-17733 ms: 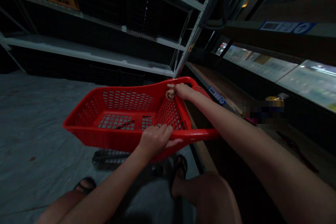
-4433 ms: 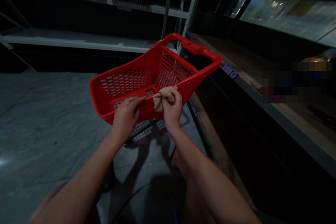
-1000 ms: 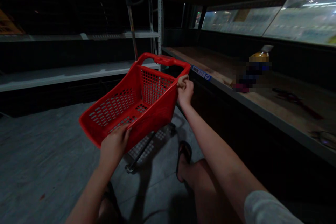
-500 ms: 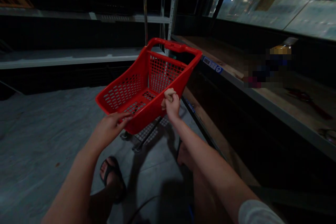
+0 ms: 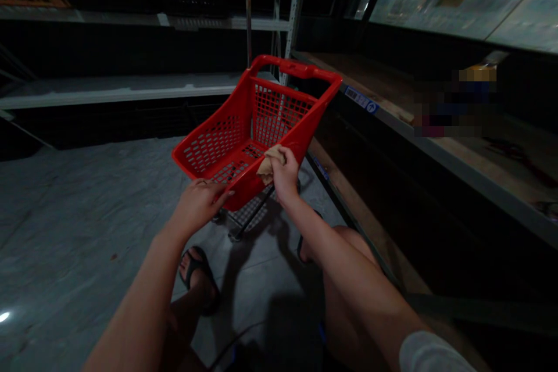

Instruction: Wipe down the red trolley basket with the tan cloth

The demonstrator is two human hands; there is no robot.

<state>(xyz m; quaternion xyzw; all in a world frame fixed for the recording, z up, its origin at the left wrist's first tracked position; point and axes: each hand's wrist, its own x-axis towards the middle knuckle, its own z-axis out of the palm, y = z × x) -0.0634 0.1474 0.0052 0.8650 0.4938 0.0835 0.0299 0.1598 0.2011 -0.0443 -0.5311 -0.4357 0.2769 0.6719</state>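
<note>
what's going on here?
A person is working bare-handed at a red shopping cart. Their right hand holds a bunched tan cloth at the cart's near side, while the left hand is at the rim, toward the end away from the handle. The cart stands on the grey floor beside a wooden shelf.

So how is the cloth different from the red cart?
The cloth is tan, while the red cart is bright red. The cloth is small and crumpled; the red cart is much bigger and looks stiff, with rows of holes. The cloth is held in the right hand, but the red cart stands on the floor. Both have a hand on them: the left hand is on the cart.
</note>
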